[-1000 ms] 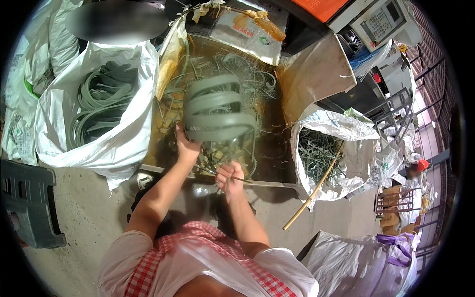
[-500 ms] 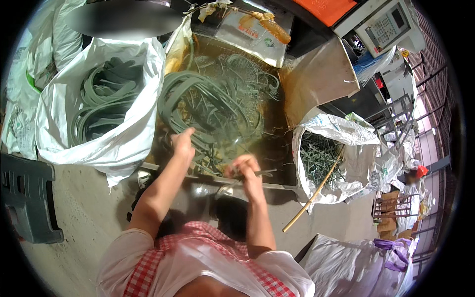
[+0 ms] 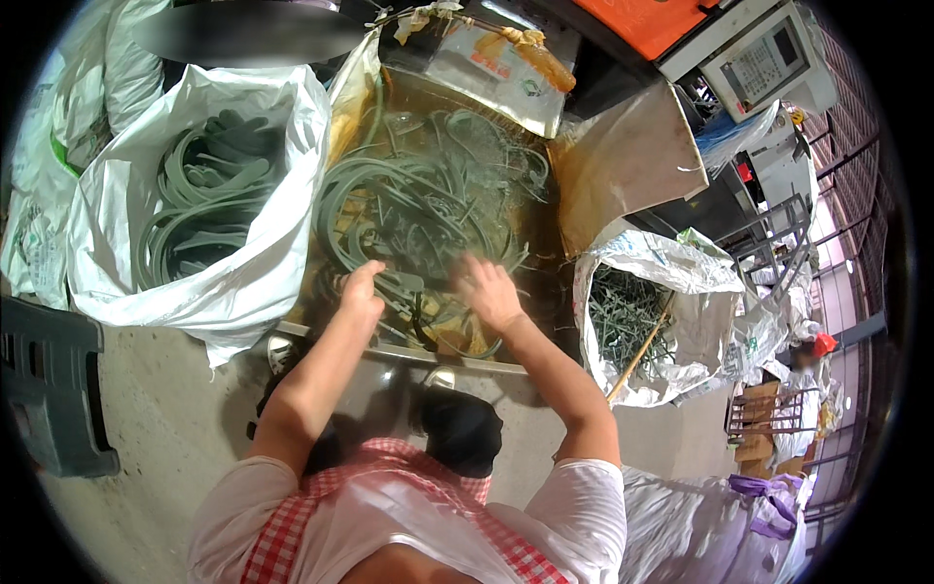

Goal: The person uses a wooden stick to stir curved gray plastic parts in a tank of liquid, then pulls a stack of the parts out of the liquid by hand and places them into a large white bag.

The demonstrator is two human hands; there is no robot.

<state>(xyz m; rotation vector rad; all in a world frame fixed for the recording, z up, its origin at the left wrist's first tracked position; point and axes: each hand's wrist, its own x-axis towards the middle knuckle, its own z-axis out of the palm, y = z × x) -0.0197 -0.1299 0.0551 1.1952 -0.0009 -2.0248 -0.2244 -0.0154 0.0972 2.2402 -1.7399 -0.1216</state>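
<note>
Head view: left hand point(image 3: 362, 288) grips grey-green rubber loops point(image 3: 409, 209); right hand point(image 3: 489, 290) lies open on them.

Factory floor: scrap sacks point(image 3: 195, 243), control panel point(image 3: 769, 63)

**short white sleeves under a checked apron**

the person wears a white short-sleeved top — the sleeves end above the elbows, leaving both forearms bare. over it lies a red-and-white checked apron point(image 3: 389, 487), its gingham straps running up across the shoulders and meeting in a band near the chest. the left hand point(image 3: 362, 290) and right hand point(image 3: 489, 290) are bare — no gloves, rings or watch show. dark clothing shows below the apron's edge.
</note>
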